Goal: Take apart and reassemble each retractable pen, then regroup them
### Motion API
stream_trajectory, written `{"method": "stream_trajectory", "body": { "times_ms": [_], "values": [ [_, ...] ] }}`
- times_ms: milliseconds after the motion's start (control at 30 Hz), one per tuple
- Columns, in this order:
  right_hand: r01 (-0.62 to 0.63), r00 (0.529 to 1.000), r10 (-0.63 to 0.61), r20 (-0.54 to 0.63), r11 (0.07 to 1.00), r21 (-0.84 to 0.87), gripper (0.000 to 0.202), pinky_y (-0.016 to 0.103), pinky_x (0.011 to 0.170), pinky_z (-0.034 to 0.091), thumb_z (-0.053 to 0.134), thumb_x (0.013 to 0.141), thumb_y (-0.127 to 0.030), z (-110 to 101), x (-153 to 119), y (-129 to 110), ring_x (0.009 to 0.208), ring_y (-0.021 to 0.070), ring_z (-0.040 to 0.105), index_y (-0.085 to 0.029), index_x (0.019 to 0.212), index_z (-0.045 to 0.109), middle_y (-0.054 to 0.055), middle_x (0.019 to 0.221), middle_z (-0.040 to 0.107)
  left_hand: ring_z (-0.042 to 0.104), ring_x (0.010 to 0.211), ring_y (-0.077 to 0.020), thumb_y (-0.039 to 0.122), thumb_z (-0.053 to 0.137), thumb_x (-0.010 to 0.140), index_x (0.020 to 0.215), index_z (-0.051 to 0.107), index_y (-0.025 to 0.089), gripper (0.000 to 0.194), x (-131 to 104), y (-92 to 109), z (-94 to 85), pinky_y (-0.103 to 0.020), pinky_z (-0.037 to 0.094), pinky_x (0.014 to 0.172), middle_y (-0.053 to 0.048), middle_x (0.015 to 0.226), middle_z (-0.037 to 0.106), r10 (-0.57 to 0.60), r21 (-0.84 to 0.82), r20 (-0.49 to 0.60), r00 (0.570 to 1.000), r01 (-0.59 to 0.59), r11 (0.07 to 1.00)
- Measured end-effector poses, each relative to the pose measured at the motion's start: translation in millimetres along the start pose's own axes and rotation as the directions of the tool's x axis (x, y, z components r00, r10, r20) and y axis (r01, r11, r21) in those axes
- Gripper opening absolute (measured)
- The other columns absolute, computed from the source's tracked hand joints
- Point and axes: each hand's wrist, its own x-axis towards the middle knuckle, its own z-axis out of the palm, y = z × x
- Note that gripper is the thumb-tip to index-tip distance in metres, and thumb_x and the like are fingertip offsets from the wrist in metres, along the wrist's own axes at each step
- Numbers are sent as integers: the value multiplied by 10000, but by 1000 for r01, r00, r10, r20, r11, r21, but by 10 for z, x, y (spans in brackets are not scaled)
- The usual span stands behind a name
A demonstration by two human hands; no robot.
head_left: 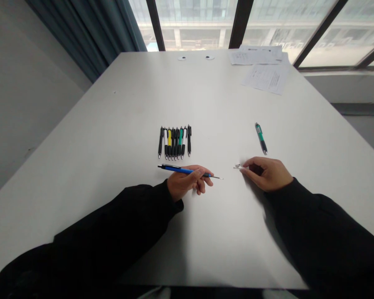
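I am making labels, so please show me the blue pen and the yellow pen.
Blue pen (183, 170), head view: on its blue barrel.
Yellow pen (169, 140), head view: on its yellow barrel.

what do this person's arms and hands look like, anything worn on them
Both arms are in long, plain black sleeves that reach about to the wrists: the left sleeve and the right sleeve look loose, with no clear marking. The left hand and right hand are bare, with no glove, ring or watch in view.
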Motion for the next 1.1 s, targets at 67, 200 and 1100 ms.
{"method": "stream_trajectory", "body": {
  "times_ms": [67,200,1100],
  "values": [
    [1,1000,-1,-1,1000,2,151,278,537,434,648,793,-321,0,-1,0,519,143,554,-176,794,691,17,605,639,568,509,-104,521,620,820,925,647,70,464,-2,6,6,-199,410,422,-99,741,674,0,4,-5,1000,0,1000],
    [17,1000,-17,8,1000,3,144,284,557,446,636,801,-311,4,1,3,546,150,571,-182,782,696,27,642,658,567,511,-107,529,626,810,920,650,72,471,-3,17,12,-202,405,419,-100,745,674,-7,7,-8,1000,7,1000],
    [-2,1000,2,-10,1000,-11,133,279,532,427,606,796,-287,31,15,-16,509,142,552,-186,797,691,10,588,631,559,509,-102,535,606,822,929,656,78,473,-1,9,-6,-205,404,421,-99,758,675,1,37,1,1000,-1,999]
  ]
}}
